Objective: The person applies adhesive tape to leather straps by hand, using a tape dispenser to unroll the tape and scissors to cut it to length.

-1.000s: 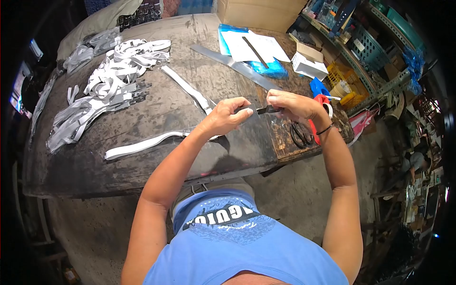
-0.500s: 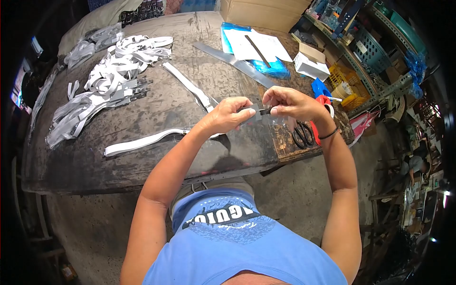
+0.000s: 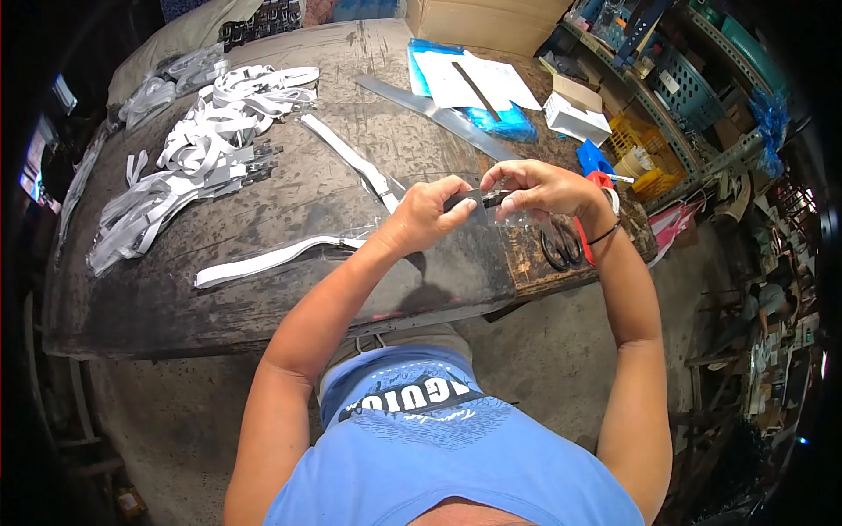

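Above the table's front edge, my two hands meet at a small item. Pinched in my left hand [image 3: 428,212] is a flat dark grey tag [image 3: 467,203], thumb on top. My right hand [image 3: 545,189] is closed with thumb and finger on a small black clip [image 3: 493,200] at the tag's right end. Clear plastic film hangs under the right fingers. A white strap [image 3: 272,266] lies left of my left forearm, and another white strap [image 3: 346,158] lies beyond that hand. The black-handled scissors [image 3: 561,248] rest below my right wrist.
A heap of white straps [image 3: 197,131], with bagged ones in front, covers the table's left side. A metal ruler [image 3: 430,114], white papers [image 3: 478,83], a small white box [image 3: 574,118] and a cardboard box [image 3: 487,24] lie farther back. Shelving [image 3: 667,114] stands at the right.
The grey tag has turned from facing up to a flatter, edge-on view. My right hand has shifted slightly, and clear film now shows beneath its fingers.
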Tool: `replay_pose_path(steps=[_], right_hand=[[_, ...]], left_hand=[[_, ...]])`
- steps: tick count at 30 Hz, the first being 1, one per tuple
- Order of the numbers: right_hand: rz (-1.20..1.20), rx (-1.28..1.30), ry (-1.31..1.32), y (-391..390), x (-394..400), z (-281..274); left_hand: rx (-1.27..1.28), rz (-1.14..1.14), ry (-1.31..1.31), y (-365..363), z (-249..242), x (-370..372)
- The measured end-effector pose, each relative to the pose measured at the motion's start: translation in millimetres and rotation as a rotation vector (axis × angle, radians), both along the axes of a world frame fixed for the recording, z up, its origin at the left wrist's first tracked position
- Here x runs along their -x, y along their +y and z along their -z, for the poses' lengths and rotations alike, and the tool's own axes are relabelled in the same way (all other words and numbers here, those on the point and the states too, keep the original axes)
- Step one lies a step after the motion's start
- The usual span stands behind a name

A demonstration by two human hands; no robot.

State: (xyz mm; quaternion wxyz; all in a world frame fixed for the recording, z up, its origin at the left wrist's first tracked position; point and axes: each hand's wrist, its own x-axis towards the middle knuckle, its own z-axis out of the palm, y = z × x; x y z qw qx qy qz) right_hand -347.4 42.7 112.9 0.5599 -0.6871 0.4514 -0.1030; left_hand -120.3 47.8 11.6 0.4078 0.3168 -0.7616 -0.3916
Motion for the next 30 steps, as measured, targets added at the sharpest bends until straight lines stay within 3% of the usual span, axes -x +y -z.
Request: replay_pose_path(steps=[6,8,14,19,23,25,26,28,30], right_hand=[[-0.030,0.020,0.100,-4,-5,-1],[-0.198,0.300,0.169,-19,-3,11],[-0.254,0.555,0.269,-27,-21,5],[-0.182,0.600,0.264,-25,-36,1],[0.022,0.699,0.192,-16,-37,0],[0.207,1.390,0.053,-4,-33,5],[0.378,1.394,-0.037,13,-31,5],[0.663,1.020,-0.389,46,-16,28],[0.732,0.569,-0.691,63,-2,78]], left_hand=[[-0.111,0.066,-0.028,3,-2,0],[-0.207,0.108,-0.005,4,-1,0],[-0.446,0.203,0.293,8,4,1],[-0.425,0.177,0.345,-1,19,-6],[-0.455,0.136,0.406,3,16,-6],[-0.455,0.122,0.428,5,14,-5],[-0.462,0.110,0.455,5,14,-5],[-0.473,0.085,0.499,3,16,-6],[-0.469,0.095,0.484,3,19,-8]])
